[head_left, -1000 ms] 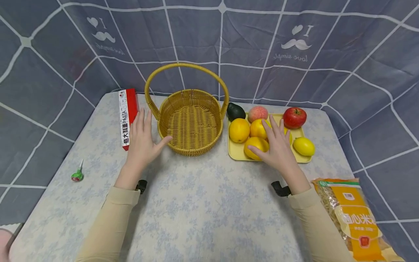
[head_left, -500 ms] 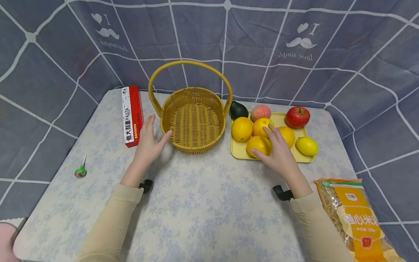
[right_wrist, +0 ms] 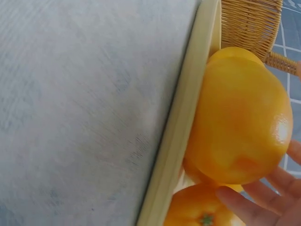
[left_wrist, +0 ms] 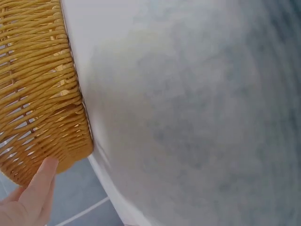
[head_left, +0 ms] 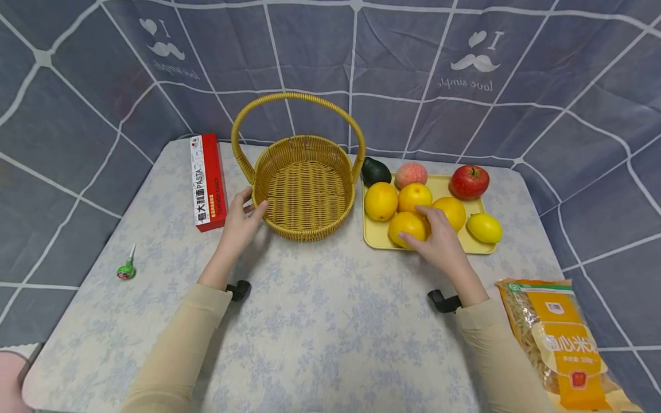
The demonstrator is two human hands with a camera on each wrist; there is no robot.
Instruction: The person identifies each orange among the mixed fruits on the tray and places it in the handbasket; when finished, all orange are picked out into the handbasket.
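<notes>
An empty wicker basket with a tall handle stands mid-table. My left hand is at its left side, thumb touching the wall; in the left wrist view one fingertip meets the basket. To the right, a yellow tray holds several fruits. My right hand curls round the front orange, fingers over its right side and thumb at its front. The right wrist view shows that orange against the tray rim, with my fingers beside it.
The tray also carries other oranges, a lemon, an apple, a peach and an avocado. A red pasta box lies left of the basket, a lollipop far left, a pasta bag front right.
My left hand has moved in until it touches the basket's side. My right hand's fingers, stretched over the fruit before, have drawn back and curled round the front orange.
</notes>
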